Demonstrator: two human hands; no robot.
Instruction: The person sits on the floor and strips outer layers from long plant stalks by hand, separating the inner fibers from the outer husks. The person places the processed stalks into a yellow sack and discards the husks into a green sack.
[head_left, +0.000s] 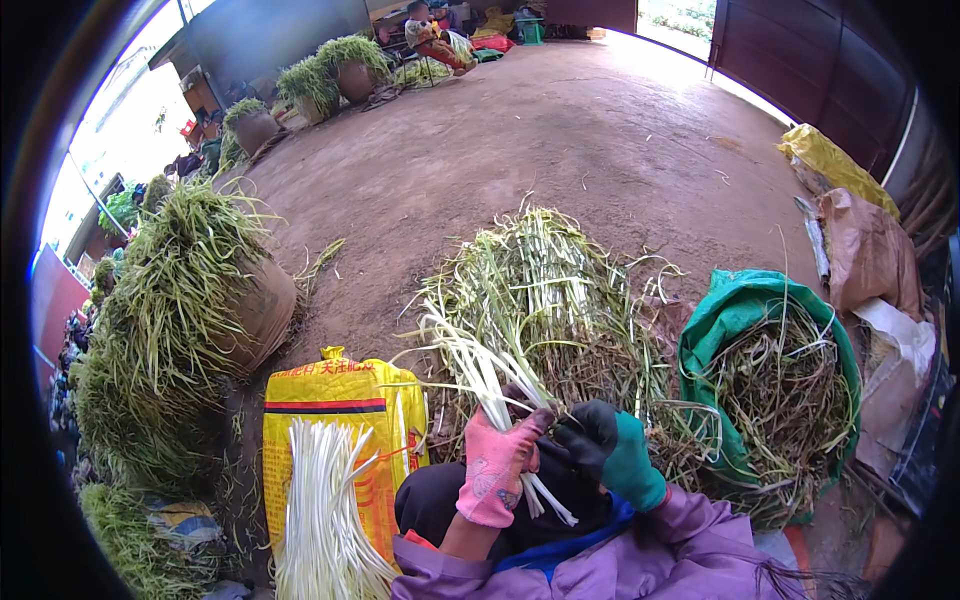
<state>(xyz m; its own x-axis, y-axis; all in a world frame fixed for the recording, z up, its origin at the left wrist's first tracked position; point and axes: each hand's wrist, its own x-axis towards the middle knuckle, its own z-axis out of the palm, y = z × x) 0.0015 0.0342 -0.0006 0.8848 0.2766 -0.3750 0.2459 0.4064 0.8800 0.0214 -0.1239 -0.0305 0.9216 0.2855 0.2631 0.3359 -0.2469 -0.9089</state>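
Note:
My left hand, in a pink glove with dark fingertips, is closed around a small bunch of pale leafy stalks. Their white ends show below the fist. Close against it on the right, my right hand, in a green glove with black fingers, has its fingertips at the roots of a stalk; whether they grip it is hard to tell. A large heap of uncleaned stalks lies just beyond both hands. To the left, a bundle of clean white stalks rests on a yellow printed sack.
At the right stands a green sack full of brown plant waste, with a brown sack and a yellow sack behind. Stacked leafy bundles stand at the left. A seated person is far back across the concrete floor.

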